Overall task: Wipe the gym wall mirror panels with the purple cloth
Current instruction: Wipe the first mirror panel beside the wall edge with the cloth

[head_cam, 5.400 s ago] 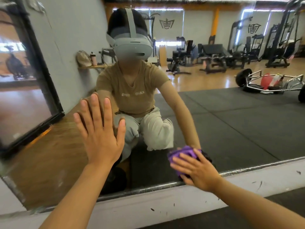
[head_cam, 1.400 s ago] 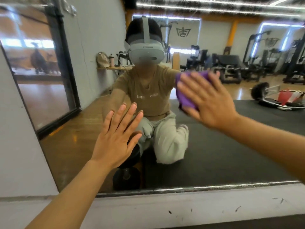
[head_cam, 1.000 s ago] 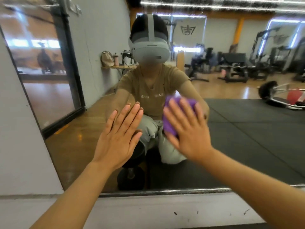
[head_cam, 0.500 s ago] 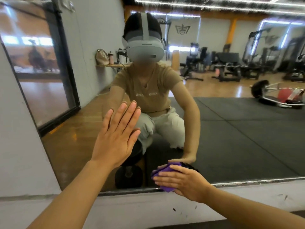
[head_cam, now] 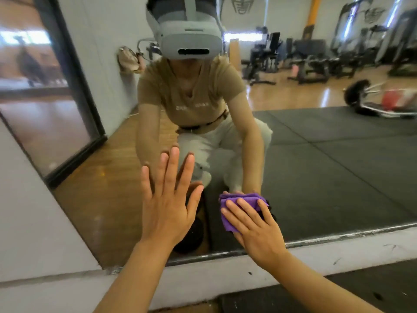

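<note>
The wall mirror (head_cam: 327, 177) fills most of the view and shows a crouching person with a headset. My left hand (head_cam: 168, 199) lies flat against the glass with its fingers straight and spread. My right hand (head_cam: 255, 227) presses the folded purple cloth (head_cam: 234, 204) onto the lower part of the mirror, a little above its bottom edge. Its fingers are straight over the cloth, and most of the cloth is hidden under them.
A white wall strip (head_cam: 338, 256) runs below the mirror's metal bottom edge. The mirror's left edge meets the white wall (head_cam: 29, 211). A dark floor mat (head_cam: 372, 290) lies at the bottom right. Reflected gym machines and a dark round weight (head_cam: 187, 233) show in the glass.
My right hand has slid the cloth up a little from the mirror's bottom edge and to the right. My left hand stays flat on the glass. The camera has moved closer.
</note>
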`<state>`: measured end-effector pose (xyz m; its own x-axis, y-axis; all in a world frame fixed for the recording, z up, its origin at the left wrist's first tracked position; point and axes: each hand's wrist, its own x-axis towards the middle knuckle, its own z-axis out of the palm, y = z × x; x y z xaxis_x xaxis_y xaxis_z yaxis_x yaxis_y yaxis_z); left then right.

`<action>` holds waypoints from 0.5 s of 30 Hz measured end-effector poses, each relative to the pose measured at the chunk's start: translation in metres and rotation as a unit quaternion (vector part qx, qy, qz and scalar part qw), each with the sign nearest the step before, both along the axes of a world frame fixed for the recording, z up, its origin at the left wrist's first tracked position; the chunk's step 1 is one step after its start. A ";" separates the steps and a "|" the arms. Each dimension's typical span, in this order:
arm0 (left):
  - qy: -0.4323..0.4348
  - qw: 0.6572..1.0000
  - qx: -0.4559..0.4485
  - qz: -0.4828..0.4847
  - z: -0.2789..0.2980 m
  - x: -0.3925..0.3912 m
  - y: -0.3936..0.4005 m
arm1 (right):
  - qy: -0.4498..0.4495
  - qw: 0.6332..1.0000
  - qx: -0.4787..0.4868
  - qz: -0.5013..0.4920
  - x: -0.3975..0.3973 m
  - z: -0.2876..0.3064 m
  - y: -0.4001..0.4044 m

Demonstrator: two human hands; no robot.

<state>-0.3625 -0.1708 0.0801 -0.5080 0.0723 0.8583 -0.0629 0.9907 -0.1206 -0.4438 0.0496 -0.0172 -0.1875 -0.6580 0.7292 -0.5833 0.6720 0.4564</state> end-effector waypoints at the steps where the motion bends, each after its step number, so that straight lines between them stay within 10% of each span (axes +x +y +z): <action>1: -0.002 1.000 -0.001 0.007 -0.001 -0.001 0.001 | -0.010 1.000 -0.022 0.001 0.002 -0.004 -0.004; 15: -0.030 0.990 0.096 0.093 -0.011 0.020 0.029 | -0.146 0.983 -0.096 0.048 0.015 -0.017 -0.018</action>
